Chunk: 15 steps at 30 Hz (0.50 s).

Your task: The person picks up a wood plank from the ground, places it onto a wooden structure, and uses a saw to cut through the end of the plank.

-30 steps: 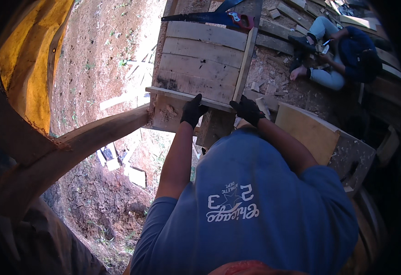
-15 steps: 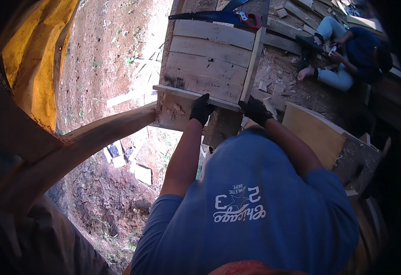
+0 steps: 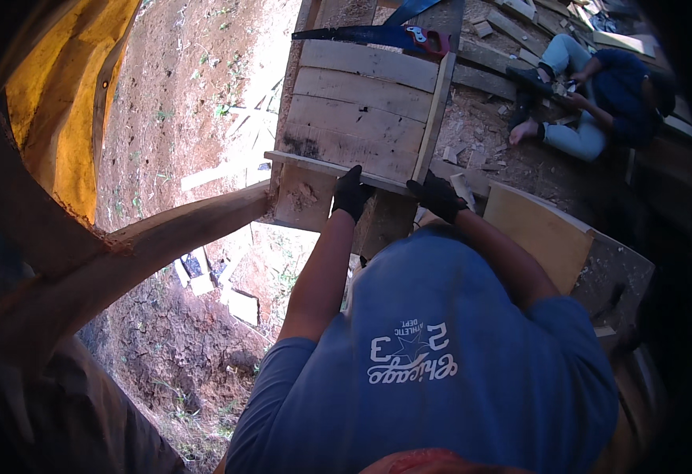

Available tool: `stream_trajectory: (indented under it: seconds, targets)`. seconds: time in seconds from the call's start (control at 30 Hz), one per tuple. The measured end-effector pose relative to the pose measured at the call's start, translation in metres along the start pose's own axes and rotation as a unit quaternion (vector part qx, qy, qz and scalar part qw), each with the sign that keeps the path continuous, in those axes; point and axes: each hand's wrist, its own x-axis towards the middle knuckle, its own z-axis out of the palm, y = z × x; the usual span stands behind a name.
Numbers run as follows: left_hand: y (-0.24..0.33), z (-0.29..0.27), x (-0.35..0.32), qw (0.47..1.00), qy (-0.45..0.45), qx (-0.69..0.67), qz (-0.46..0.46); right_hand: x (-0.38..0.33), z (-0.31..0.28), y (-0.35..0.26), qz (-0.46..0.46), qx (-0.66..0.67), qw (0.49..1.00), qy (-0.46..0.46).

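A panel of several pale boards [image 3: 362, 107] lies flat on the wooden bench in front of me. Across its near end runs a thin wooden strip [image 3: 302, 163], and another narrow strip [image 3: 439, 107] lines its right side. My left hand [image 3: 351, 194], in a black glove, is closed on the near strip, with fingers reaching over its edge. My right hand [image 3: 439, 197], also gloved in black, closes on the same strip's right end, by the corner where the two strips meet. The undersides of both grips are hidden.
A handsaw [image 3: 362, 35] with a red handle lies across the panel's far end, beside a blue blade-like piece [image 3: 411, 11]. A curved wooden beam [image 3: 196, 215] meets the bench at left. At right stand a plywood box [image 3: 531, 229], scrap lumber [image 3: 512, 31] and a seated person [image 3: 618, 87].
Both hands stay on the near strip, almost unmoved. The view has shifted slightly. At right, the seated person's head and hands have moved a little.
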Motion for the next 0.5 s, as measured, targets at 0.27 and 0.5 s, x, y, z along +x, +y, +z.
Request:
stream_trajectory:
  seconds: [0.27,0.5]
  targets:
    - [-0.058,-0.014,0.023,0.983,-0.080,-0.155,-0.063,-0.035,-0.059,-0.079,0.011,0.115,0.991,-0.062]
    - [-0.010,-0.013,0.000,0.915,-0.172,-0.344,-0.120,-0.068,-0.013,-0.026,-0.058,0.024,0.998,-0.021]
